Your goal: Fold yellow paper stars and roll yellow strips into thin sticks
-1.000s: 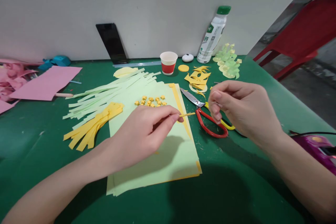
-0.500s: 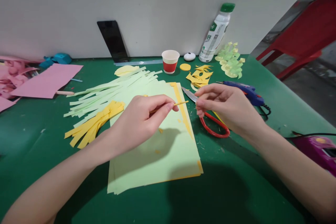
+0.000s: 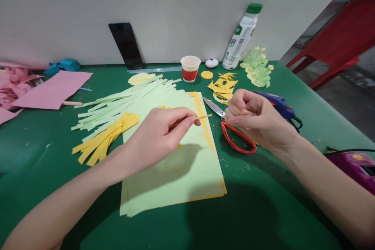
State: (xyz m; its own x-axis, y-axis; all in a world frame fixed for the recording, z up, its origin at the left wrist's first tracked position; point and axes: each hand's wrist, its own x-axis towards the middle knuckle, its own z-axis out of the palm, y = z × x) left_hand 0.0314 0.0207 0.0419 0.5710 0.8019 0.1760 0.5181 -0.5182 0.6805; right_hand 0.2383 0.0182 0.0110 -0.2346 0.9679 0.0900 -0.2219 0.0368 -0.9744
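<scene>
My left hand [image 3: 165,133] pinches a thin yellow paper strip [image 3: 204,116] between thumb and forefinger; one end sticks out to the right. Beneath it lies a stack of pale green paper sheets [image 3: 172,181] with small yellow scraps on top. My right hand [image 3: 252,115] hovers beside the strip's free end, fingers curled in; whatever they hold, if anything, is hidden. Close below that hand, red-handled scissors [image 3: 238,140] lie on the table, blades pointing away to the left. Yellow paper strips [image 3: 109,136] and pale green strips [image 3: 134,99] are piled to the left.
Along the wall are a phone [image 3: 125,45], a paper cup [image 3: 190,69], a white case [image 3: 211,63] and a leaning bottle [image 3: 241,37]. Yellow cuttings [image 3: 224,87] and a blue glue gun [image 3: 277,103] lie at right. Pink paper [image 3: 55,91] covers the left side.
My right hand has drawn slightly right and its fingers have curled in more, baring more of the scissors. My left hand, still pinching the strip, has shifted very slightly right.
</scene>
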